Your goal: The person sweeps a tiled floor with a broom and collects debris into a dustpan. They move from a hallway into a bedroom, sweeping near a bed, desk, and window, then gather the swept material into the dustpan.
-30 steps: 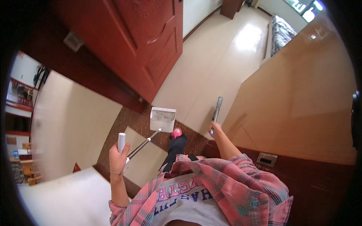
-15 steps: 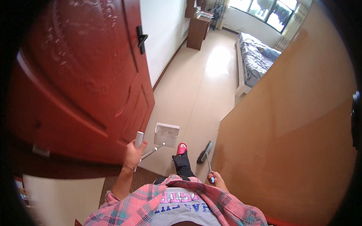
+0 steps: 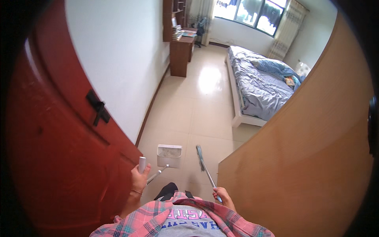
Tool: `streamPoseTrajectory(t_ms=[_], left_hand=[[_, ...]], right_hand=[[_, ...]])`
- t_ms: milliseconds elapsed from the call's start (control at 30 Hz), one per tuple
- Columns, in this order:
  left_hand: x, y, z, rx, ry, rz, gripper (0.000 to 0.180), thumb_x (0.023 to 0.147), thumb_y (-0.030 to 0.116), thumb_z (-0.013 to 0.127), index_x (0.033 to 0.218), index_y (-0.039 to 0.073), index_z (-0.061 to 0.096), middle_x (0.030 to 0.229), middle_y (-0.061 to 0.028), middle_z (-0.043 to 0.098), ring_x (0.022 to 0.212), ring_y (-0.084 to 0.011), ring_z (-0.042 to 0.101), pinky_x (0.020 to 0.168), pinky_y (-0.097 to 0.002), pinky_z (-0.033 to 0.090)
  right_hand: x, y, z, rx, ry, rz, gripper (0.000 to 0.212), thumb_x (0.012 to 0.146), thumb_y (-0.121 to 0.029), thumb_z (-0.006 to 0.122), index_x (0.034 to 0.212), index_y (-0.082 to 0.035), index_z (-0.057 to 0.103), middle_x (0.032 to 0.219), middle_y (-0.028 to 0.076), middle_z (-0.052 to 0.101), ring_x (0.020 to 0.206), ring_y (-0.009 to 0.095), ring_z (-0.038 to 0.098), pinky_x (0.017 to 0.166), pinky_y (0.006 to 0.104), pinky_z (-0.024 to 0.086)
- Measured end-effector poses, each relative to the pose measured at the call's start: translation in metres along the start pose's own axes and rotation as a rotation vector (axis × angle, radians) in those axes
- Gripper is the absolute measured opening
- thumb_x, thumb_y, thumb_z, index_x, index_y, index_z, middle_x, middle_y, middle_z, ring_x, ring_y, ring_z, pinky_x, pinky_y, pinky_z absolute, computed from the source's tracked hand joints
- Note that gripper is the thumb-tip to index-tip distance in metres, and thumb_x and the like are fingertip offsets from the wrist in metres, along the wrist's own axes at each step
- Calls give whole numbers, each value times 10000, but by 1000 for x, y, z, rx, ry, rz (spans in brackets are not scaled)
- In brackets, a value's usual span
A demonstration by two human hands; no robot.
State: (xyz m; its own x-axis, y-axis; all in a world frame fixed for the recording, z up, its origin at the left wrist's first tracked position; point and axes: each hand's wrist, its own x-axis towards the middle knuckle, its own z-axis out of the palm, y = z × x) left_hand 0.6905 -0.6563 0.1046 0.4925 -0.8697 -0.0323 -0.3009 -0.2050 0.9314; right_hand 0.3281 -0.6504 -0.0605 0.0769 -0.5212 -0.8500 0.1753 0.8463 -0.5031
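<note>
My left hand (image 3: 139, 178) is wrapped around the white-ended handle of a long-handled dustpan, whose white scoop (image 3: 169, 155) is out in front at floor level with grey dirt in it. In my right hand (image 3: 223, 196) is the handle of a broom (image 3: 209, 174). The broom's narrow grey-green head (image 3: 200, 157) is to the right of the scoop, a short gap apart from it. Bristles hang along its lower side; whether they touch the floor I cannot tell.
A red door (image 3: 71, 150) with a black handle (image 3: 98, 107) stands close on my left. A tan wooden panel (image 3: 284, 158) rises on my right. Further in are a brown desk (image 3: 178, 59) by the left wall and a bed (image 3: 260, 87) with rumpled grey-blue bedding.
I have moved forward through the doorway, and more of the bed shows. The broom head has swung left and forward, nearer the dustpan. The pink slipper is out of sight.
</note>
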Motion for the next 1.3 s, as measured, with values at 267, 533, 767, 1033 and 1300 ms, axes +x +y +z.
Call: streamPoseTrajectory(t_ms=[267,533,767,1033,1300], left_hand=[[177,28,98,70,-114,-93,386,719,349,617,689,-28,543,564,-46,514,546,-112,465,502,-298,391],[346,92,222,99,-356,20,373,736,343,601,716,-26,549,597,-42,516,568,-118,459,533,-281,384],[471,128,328,141,-338,22,385,726,354,604,699,-25,538,596,-39,511,559,-124,452,525,-281,377],[597,199,453,125,-211,-18,391,722,354,602,689,-29,530,586,-44,502,553,-124,443,525,-288,378],[719,265,555,169,-79,72,370,723,341,601,670,-17,529,544,-59,495,506,-137,450,492,-296,378]], right_hand=[[104,-127,-2,489,7,103,106,827,-164,431,900,-111,375,574,30,404,388,76,349,314,193,299],[224,-235,-17,904,99,381,263,829,-205,417,607,-90,334,430,-10,342,325,91,331,291,196,319],[315,-258,-59,476,187,153,305,806,-125,432,510,-81,376,421,48,411,318,155,388,300,276,336],[331,-513,-73,156,277,114,168,768,-66,460,610,-12,479,434,57,427,347,153,422,314,275,348],[412,-762,-87,92,116,32,64,755,-63,486,733,-4,474,527,39,456,384,105,425,332,240,349]])
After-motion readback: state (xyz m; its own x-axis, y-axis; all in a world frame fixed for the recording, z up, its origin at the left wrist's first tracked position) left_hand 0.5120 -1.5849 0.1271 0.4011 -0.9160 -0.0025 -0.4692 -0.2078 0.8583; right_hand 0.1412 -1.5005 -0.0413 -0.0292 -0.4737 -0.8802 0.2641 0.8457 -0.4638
